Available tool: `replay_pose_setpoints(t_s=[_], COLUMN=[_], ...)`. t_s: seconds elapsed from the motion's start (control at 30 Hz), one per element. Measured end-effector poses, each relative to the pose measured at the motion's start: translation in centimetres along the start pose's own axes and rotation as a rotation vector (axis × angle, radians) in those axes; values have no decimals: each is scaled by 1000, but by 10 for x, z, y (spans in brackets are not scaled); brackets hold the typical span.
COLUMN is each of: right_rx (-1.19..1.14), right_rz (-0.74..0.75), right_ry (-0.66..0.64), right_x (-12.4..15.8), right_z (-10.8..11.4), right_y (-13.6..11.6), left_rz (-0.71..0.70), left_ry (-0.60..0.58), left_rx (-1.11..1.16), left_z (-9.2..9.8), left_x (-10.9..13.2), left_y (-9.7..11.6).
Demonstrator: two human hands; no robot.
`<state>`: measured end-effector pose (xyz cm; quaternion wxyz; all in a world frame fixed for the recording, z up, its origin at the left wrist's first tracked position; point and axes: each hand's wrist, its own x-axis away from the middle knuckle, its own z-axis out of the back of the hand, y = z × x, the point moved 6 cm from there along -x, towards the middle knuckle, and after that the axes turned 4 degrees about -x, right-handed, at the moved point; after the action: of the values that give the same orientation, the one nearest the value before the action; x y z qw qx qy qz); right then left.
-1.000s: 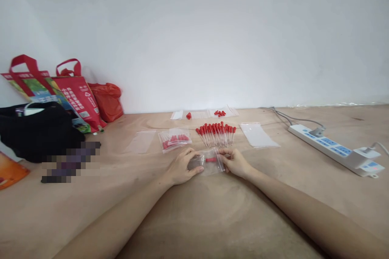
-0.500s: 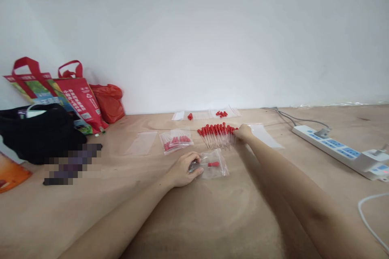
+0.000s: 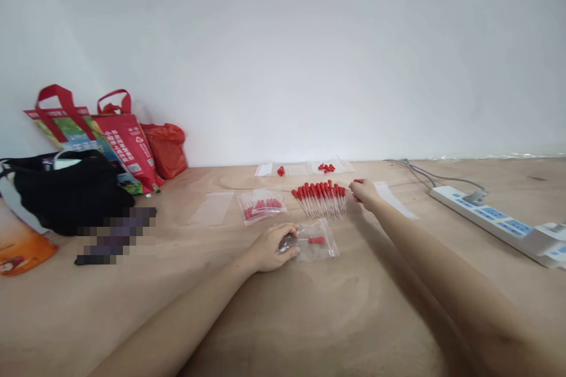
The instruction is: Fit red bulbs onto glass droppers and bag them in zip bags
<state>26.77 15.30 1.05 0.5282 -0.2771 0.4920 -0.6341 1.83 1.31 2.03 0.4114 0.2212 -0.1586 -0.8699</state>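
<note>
My left hand [image 3: 273, 246] rests on the wooden table and pinches the left end of a small clear zip bag [image 3: 319, 241] that holds one red-capped dropper. My right hand [image 3: 365, 191] is stretched forward to the right end of a row of several red-capped droppers [image 3: 322, 198], its fingers closed on one red cap. A filled clear bag of red-capped droppers [image 3: 262, 205] lies left of the row. An empty clear bag [image 3: 211, 207] lies further left.
A white power strip [image 3: 495, 222] with cables lies at the right. More clear bags and loose red caps [image 3: 326, 167] sit near the wall. Red shopping bags [image 3: 119, 138] and a black bag [image 3: 66, 191] stand at the left.
My right hand let go of the small bag, reached forward to the row of droppers and closed on one at its right end. My left hand stayed on the bag.
</note>
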Motion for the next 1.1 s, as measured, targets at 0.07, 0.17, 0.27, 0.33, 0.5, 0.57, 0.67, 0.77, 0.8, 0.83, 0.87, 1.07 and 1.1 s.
replay_pose_setpoints(t_s=[0.07, 0.17, 0.27, 0.33, 0.5, 0.57, 0.67, 0.77, 0.8, 0.83, 0.87, 1.07, 1.1], right_rx=[-70, -259, -488, -557, -640, -680, -692, -549, -480, -413, -353, -268, -271], right_rz=[-9, -5, -9, 2, 3, -27, -35, 61, 95, 122, 143, 266, 263], right_ry=[-8, -63, -89, -66, -73, -127, -260, -380, -411, -442, -475, -657, -663], right_x=[20, 54, 80, 88, 96, 102, 113, 120, 121, 122, 122, 129, 127], right_z=[5, 3, -2, -5, -13, -19, -29, -36, -37, -39, -40, -45, -45], right_y=[0, 1, 4, 4, -1, -2, -4, -5, -5, -5, -5, -15, -15], left_rz=[4, 8, 8, 11, 14, 48, 85, 64, 57, 54, 54, 72, 78], left_ry=[3, 0, -3, 0, 5, 1, -13, -14, -14, -12, -11, -25, -28], left_rx=[-6, 2, 6, 6, -25, -53, -66, -58, -59, -61, -65, -85, -86], left_z=[0, 0, 0, -1, -2, -2, -2, -2, -2, -2, -2, -2, -2], left_x=[0, -1, -3, -3, -2, -2, -2, -2, -2, -2, -2, -2, -2], left_y=[0, 0, 1, 0, -2, -3, -4, -2, -2, -2, -3, -3, -2])
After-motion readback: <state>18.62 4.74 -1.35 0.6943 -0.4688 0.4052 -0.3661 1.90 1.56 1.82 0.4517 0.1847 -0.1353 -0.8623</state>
